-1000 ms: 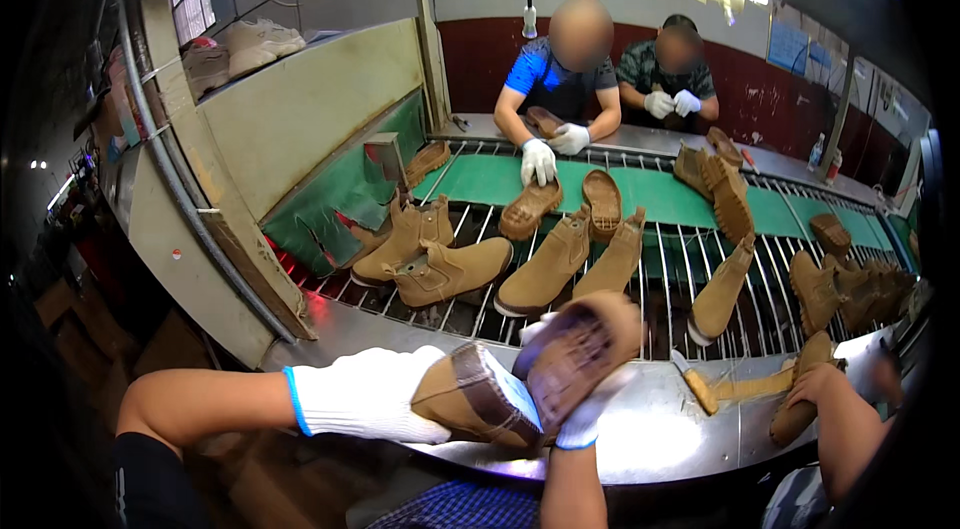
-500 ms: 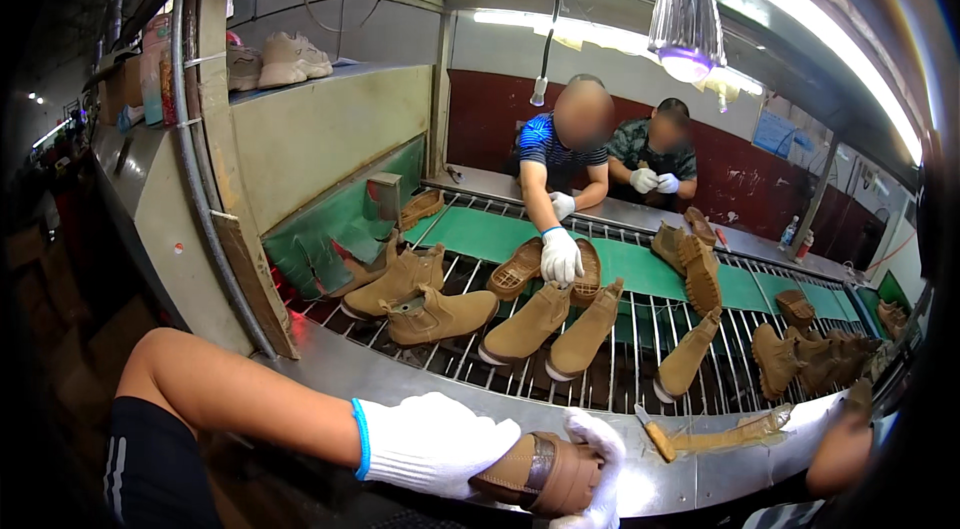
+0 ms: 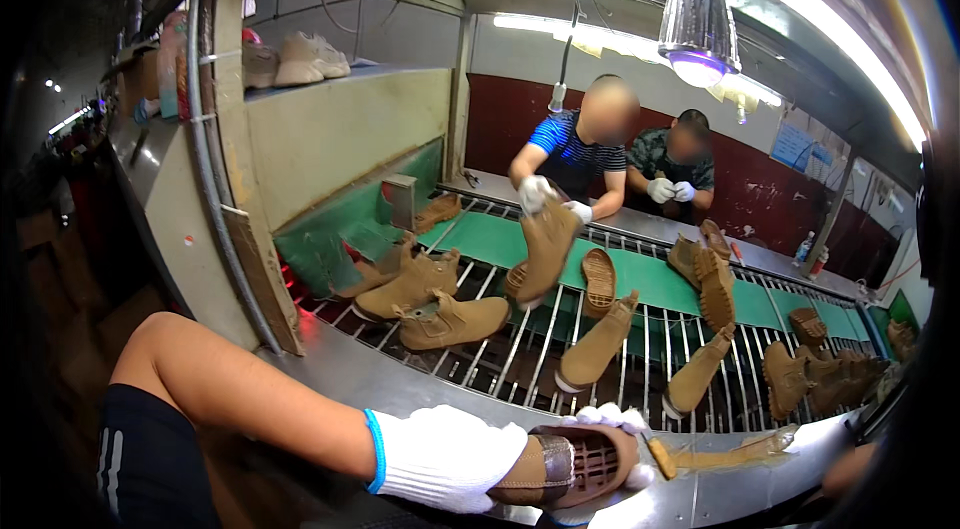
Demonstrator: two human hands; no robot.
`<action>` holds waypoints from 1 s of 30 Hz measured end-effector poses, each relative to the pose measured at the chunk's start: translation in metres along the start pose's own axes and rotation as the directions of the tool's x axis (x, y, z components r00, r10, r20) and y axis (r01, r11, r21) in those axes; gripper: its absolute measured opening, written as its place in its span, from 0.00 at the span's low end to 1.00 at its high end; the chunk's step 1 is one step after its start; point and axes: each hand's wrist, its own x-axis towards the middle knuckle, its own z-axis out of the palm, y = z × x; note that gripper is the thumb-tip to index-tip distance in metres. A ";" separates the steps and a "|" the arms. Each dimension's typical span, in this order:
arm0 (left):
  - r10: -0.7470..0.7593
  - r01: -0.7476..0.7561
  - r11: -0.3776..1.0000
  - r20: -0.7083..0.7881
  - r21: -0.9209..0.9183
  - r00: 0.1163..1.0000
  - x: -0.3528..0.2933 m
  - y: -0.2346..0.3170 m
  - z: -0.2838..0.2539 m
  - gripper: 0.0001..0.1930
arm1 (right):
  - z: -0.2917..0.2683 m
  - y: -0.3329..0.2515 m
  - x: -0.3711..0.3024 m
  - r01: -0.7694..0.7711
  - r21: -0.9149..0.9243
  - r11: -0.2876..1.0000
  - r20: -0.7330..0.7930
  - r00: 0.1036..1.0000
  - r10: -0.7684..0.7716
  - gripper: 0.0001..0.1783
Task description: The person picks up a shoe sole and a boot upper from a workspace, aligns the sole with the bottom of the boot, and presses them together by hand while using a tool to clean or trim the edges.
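My left hand (image 3: 450, 457), in a white knit glove with a blue cuff, is wrapped round a tan boot upper (image 3: 532, 477) low in the picture. The upper has a dark brown band near its heel. Against it sits a reddish-brown shoe sole (image 3: 622, 454), its gridded hollow inside facing up and part of it uncovered. My right hand (image 3: 608, 417), also gloved, curls its fingers over the sole's far rim; the palm is hidden behind the sole. Both pieces are over the near metal ledge (image 3: 470, 397).
Tan boots (image 3: 455, 321) and loose soles (image 3: 599, 281) lie on a metal-bar conveyor (image 3: 535, 369) with a green strip. A wooden-handled tool (image 3: 661, 458) rests on the ledge. Across, one co-worker (image 3: 575, 154) lifts a boot (image 3: 548, 249); another (image 3: 672, 169) works beside. A lamp (image 3: 700, 24) hangs overhead.
The boot upper and sole in my hands have turned, exposing the sole's gridded inside. My right fingers now lie along its far rim. A co-worker has picked a boot up off the conveyor.
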 end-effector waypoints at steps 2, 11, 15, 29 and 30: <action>0.011 -0.011 0.999 -0.002 -0.033 1.000 0.006 0.005 -0.007 0.30 | -0.010 -0.016 0.001 -0.162 -0.593 0.789 -0.199 0.979 0.052 0.38; 0.252 -0.272 0.959 -0.198 -0.084 0.947 0.032 -0.005 0.002 0.20 | 0.021 -0.044 0.007 0.134 -0.377 0.916 0.320 0.947 -0.007 0.34; 0.303 -0.315 0.941 -0.108 -0.120 0.947 0.050 -0.004 0.004 0.13 | 0.064 -0.058 0.006 -0.015 -0.499 0.866 0.236 0.960 0.152 0.25; 0.476 -0.567 0.814 -0.418 -0.124 0.774 0.016 0.001 0.033 0.38 | 0.075 -0.123 -0.086 0.106 -0.950 0.294 0.139 0.986 0.095 0.37; 0.484 -0.648 0.744 -0.541 -0.159 0.688 0.006 -0.006 0.045 0.38 | 0.075 -0.119 -0.106 0.067 -0.911 0.406 0.108 0.991 0.078 0.42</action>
